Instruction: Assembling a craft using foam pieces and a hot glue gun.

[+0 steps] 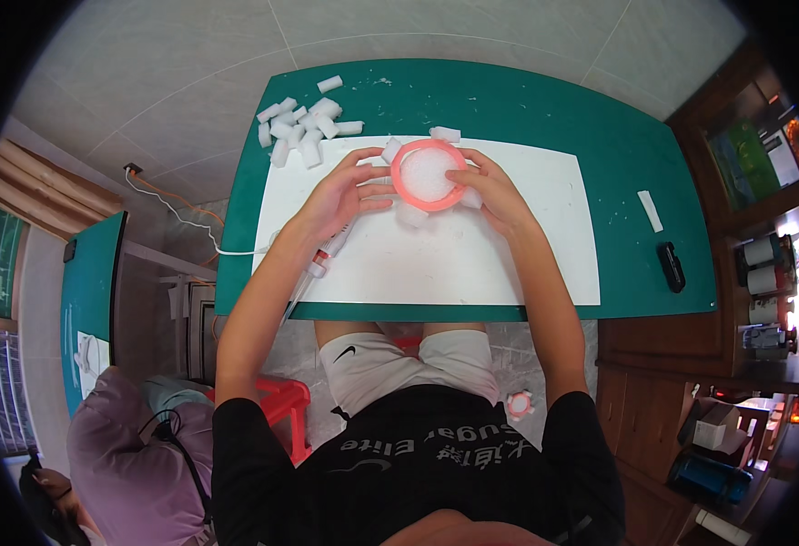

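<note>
A pink ring (401,188) with a white, bubbly-looking middle is held over the white sheet (509,264). Several white foam pieces stick out around its rim, one foam piece (412,217) at the near side. My right hand (498,196) grips the ring's right side, its thumb over the rim and its fingers partly hidden. At the left side, my left hand (349,193) has its fingers spread, the tips close to or touching the ring. Below my left wrist lies what looks like a glue gun (331,246), partly covered by my forearm.
Loose white foam pieces (313,127) are heaped at the far left of the green table (472,91). A white strip (650,211) and a black tool (670,267) lie on the right. A white cord (236,252) runs off left. Nearby are a red stool (286,405) and another person (140,446).
</note>
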`<control>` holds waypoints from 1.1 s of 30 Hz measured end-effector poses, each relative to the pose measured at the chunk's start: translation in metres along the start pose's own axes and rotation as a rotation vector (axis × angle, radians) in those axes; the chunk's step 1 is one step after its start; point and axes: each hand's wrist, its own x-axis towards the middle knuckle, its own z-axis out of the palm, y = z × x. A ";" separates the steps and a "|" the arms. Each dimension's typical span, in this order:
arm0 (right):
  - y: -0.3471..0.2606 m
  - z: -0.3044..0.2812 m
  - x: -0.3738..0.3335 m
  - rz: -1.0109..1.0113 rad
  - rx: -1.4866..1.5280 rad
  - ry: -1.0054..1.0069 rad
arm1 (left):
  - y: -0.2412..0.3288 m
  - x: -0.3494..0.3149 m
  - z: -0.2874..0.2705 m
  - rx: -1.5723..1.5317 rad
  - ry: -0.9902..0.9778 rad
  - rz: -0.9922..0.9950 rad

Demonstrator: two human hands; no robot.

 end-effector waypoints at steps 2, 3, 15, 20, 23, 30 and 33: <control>0.000 0.002 0.000 0.002 0.003 -0.010 | -0.003 0.001 -0.004 -0.005 -0.009 0.003; 0.001 0.002 -0.001 0.004 0.007 -0.017 | -0.003 0.001 -0.003 -0.009 -0.021 0.005; 0.000 0.002 -0.005 -0.021 -0.105 -0.083 | -0.011 0.003 0.000 0.120 0.011 0.005; 0.008 -0.012 -0.004 -0.043 0.069 -0.110 | -0.006 0.003 0.000 0.094 0.057 0.041; 0.015 -0.021 -0.008 -0.088 0.241 -0.155 | 0.003 0.002 0.003 0.058 0.121 0.056; 0.017 -0.005 -0.016 -0.070 0.293 -0.231 | 0.012 0.000 0.005 -0.005 0.233 0.113; 0.014 0.009 -0.015 -0.088 0.351 -0.234 | 0.015 0.000 0.014 0.000 0.137 0.117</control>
